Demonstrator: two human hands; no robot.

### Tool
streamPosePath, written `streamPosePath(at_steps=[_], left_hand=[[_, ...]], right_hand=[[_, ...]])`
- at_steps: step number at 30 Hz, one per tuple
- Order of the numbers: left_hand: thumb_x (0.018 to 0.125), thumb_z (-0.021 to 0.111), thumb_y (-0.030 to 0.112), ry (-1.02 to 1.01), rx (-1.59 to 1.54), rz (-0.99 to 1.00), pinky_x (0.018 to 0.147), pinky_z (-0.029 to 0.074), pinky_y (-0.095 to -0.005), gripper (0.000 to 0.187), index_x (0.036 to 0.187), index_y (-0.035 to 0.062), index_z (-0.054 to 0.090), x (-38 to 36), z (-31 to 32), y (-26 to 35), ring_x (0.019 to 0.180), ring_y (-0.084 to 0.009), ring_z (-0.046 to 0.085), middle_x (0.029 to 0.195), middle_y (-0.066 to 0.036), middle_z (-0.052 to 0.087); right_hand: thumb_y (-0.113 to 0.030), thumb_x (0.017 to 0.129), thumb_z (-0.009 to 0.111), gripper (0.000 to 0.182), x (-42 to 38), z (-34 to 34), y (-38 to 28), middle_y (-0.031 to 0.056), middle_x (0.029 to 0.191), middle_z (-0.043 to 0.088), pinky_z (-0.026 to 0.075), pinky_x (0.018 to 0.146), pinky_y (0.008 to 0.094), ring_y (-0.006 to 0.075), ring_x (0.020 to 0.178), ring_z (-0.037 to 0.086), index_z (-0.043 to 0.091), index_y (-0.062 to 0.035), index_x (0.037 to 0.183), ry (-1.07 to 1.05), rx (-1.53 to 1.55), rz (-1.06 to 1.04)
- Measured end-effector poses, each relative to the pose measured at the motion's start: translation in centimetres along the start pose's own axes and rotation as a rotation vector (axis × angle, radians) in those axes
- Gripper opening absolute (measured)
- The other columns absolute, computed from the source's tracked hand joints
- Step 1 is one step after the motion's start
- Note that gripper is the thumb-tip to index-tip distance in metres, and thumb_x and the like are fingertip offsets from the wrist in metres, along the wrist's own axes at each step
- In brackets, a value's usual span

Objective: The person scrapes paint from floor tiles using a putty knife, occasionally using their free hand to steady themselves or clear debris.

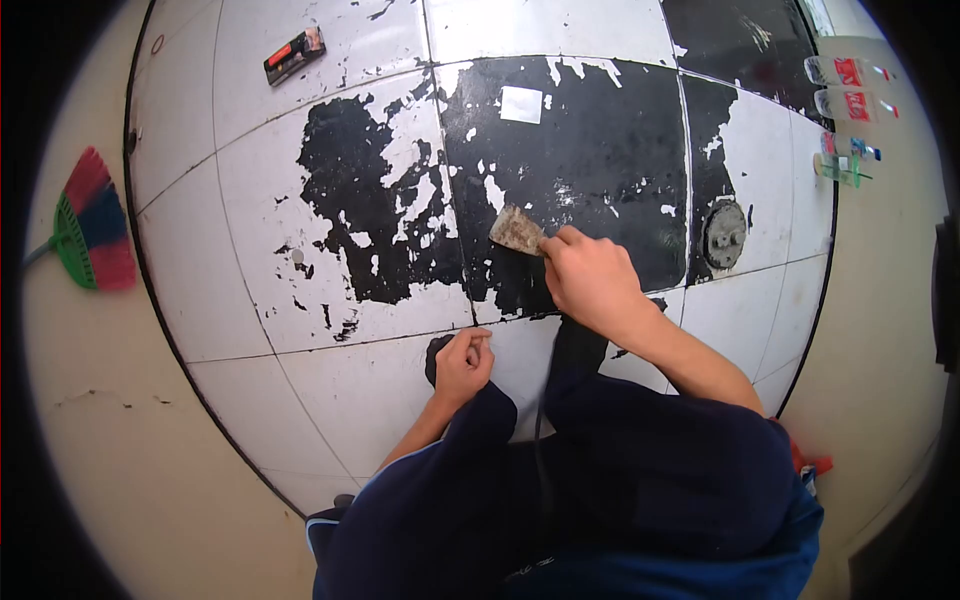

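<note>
My right hand (598, 275) is closed round the handle of a putty knife (519, 231). Its wide, stained blade points to the upper left and lies against the black, patchy layer (600, 170) on the white floor tiles. Whether the edge bites into the layer cannot be made out. My left hand (464, 366) rests by my left knee, fingers curled in, with nothing visible in them. Irregular white patches show through the black around the blade, mostly to its left. A white square (521, 105) lies on the black area above the blade.
A grey round object (724, 235) sits at the right of the black area. Several plastic bottles (848, 105) lie or stand along the right edge. A small dark box (295, 56) is at the upper left. At far left is a broom (95, 225) with coloured bristles.
</note>
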State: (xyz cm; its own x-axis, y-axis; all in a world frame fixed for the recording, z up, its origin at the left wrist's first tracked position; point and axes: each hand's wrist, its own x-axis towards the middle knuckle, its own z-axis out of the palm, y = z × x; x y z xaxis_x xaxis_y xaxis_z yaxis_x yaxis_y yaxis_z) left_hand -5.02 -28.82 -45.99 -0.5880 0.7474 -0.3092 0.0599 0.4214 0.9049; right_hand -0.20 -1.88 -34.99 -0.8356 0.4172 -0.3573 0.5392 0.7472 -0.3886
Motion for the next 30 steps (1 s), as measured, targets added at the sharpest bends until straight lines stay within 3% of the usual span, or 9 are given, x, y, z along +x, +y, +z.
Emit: streamPosePath(at_steps=[7, 10, 13, 17, 18, 21, 25, 30], left_hand=[[0.088, 0.066, -0.004, 0.001, -0.005, -0.013, 0.046, 0.036, -0.0195, 0.014, 0.101, -0.0010, 0.068, 0.0, -0.1, 0.2, 0.050, 0.0004, 0.046, 0.074, -0.001, 0.061], [0.086, 0.068, -0.001, 0.006, 0.006, -0.041, 0.047, 0.039, -0.0244, 0.015, 0.101, 0.0011, 0.068, 0.0, -0.1, 0.5, 0.047, -0.0067, 0.046, 0.069, -0.004, 0.062], [0.086, 0.068, -0.001, 0.024, 0.012, -0.019, 0.047, 0.039, -0.0236, 0.015, 0.101, 0.0013, 0.068, 0.0, 0.0, 0.2, 0.047, -0.0058, 0.046, 0.069, -0.003, 0.062], [0.086, 0.068, -0.002, 0.006, -0.012, -0.044, 0.047, 0.038, -0.0232, 0.015, 0.101, 0.0014, 0.068, 0.0, -0.1, 0.5, 0.047, -0.0048, 0.045, 0.069, -0.002, 0.061], [0.086, 0.068, -0.002, 0.002, -0.015, -0.043, 0.047, 0.038, -0.0232, 0.016, 0.101, 0.0013, 0.068, 0.0, 0.0, 0.3, 0.047, -0.0046, 0.045, 0.069, -0.001, 0.061], [0.086, 0.067, -0.002, -0.004, -0.016, -0.033, 0.047, 0.038, -0.0231, 0.016, 0.102, 0.0011, 0.068, 0.0, -0.2, 0.3, 0.047, -0.0044, 0.045, 0.069, -0.001, 0.061], [0.086, 0.067, -0.002, -0.009, -0.011, -0.053, 0.047, 0.038, -0.0230, 0.016, 0.102, 0.0009, 0.068, 0.0, -0.1, 0.4, 0.047, -0.0044, 0.046, 0.069, -0.002, 0.061], [0.086, 0.067, -0.002, 0.004, -0.010, -0.054, 0.047, 0.038, -0.0234, 0.017, 0.102, 0.0010, 0.068, 0.1, -0.2, 0.8, 0.048, -0.0046, 0.045, 0.069, -0.002, 0.061]], right_hand=[[-0.011, 0.088, 0.065, 0.018, 0.5, -0.8, 0.4, 0.0119, 0.092, 0.067, 0.057, 0.064, 0.0468, 0.0362, 0.072, 0.069, 0.071, -0.0039, 0.103, -0.019, -0.024, -0.033], [-0.010, 0.086, 0.066, 0.023, 0.4, -2.4, 1.2, 0.0104, 0.092, 0.067, 0.056, 0.068, 0.0458, 0.0343, 0.076, 0.069, 0.071, -0.0062, 0.108, 0.033, -0.006, -0.019], [-0.009, 0.084, 0.067, 0.027, 1.3, -3.7, 2.9, 0.0098, 0.094, 0.068, 0.056, 0.069, 0.0444, 0.0335, 0.077, 0.069, 0.071, -0.0059, 0.111, 0.008, -0.074, -0.073], [-0.010, 0.080, 0.069, 0.027, 4.2, -5.2, 5.2, 0.0076, 0.093, 0.071, 0.056, 0.070, 0.0409, 0.0306, 0.079, 0.070, 0.075, -0.0079, 0.107, -0.081, -0.085, -0.280], [-0.009, 0.075, 0.069, 0.028, 4.9, -5.6, 5.1, 0.0090, 0.093, 0.072, 0.057, 0.074, 0.0441, 0.0320, 0.083, 0.070, 0.078, -0.0098, 0.101, -0.112, -0.095, -0.278], [-0.010, 0.074, 0.070, 0.025, 6.6, -6.2, 5.4, 0.0105, 0.088, 0.072, 0.057, 0.073, 0.0438, 0.0328, 0.083, 0.070, 0.079, -0.0103, 0.096, -0.144, -0.149, -0.366], [-0.009, 0.071, 0.069, 0.025, 9.1, -5.8, 5.1, 0.0132, 0.085, 0.073, 0.057, 0.071, 0.0447, 0.0341, 0.080, 0.070, 0.080, -0.0122, 0.093, -0.287, -0.241, -0.400], [-0.009, 0.069, 0.070, 0.016, 9.4, -6.2, 5.0, 0.0144, 0.081, 0.072, 0.058, 0.070, 0.0453, 0.0346, 0.079, 0.071, 0.077, -0.0089, 0.084, -0.257, -0.232, -0.410]])
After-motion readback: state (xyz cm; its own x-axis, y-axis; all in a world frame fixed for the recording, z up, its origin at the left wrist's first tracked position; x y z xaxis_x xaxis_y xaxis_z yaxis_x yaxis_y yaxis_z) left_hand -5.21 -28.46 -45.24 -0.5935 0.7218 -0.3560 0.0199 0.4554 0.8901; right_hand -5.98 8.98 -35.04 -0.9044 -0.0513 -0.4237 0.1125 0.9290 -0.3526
